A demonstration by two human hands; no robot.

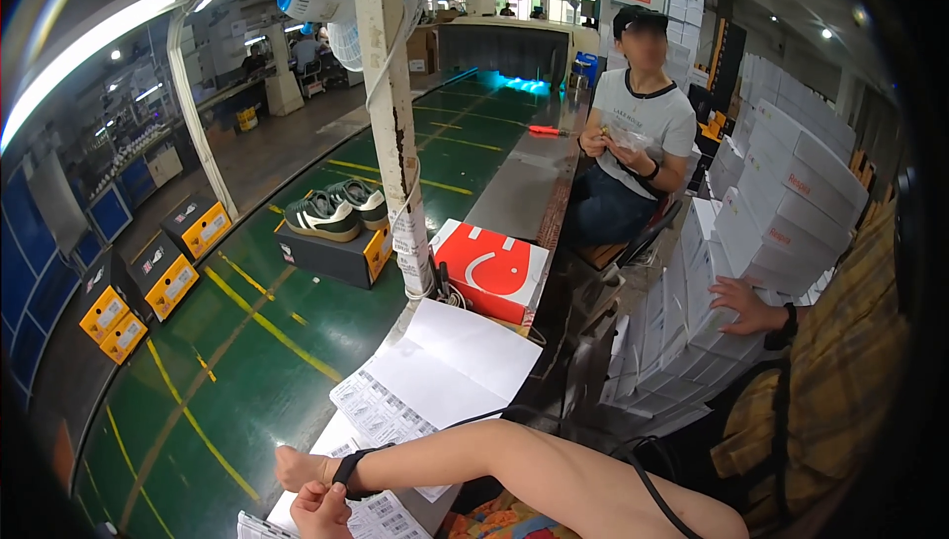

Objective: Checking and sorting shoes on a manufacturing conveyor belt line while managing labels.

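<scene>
My right forearm reaches in from the lower right across the near edge of the bench. A black wristband [345,471] with a dark strap is around that wrist. My right hand [299,467] is closed, its fingers curled; what it holds, if anything, is hidden. Just below it, my left hand [322,512] pinches the wristband at its near side. Under and beside both hands lie sheets of printed labels [384,411], partly covered by my arm. A folded white paper [465,356] lies beyond them.
A green conveyor [227,341] carries shoe boxes [170,277] and a pair of green sneakers [336,211]. A white post [393,124] stands beside a red-and-white box [486,267]. One co-worker [643,109] sits beyond; another's hand [743,306] touches stacked white boxes [791,193].
</scene>
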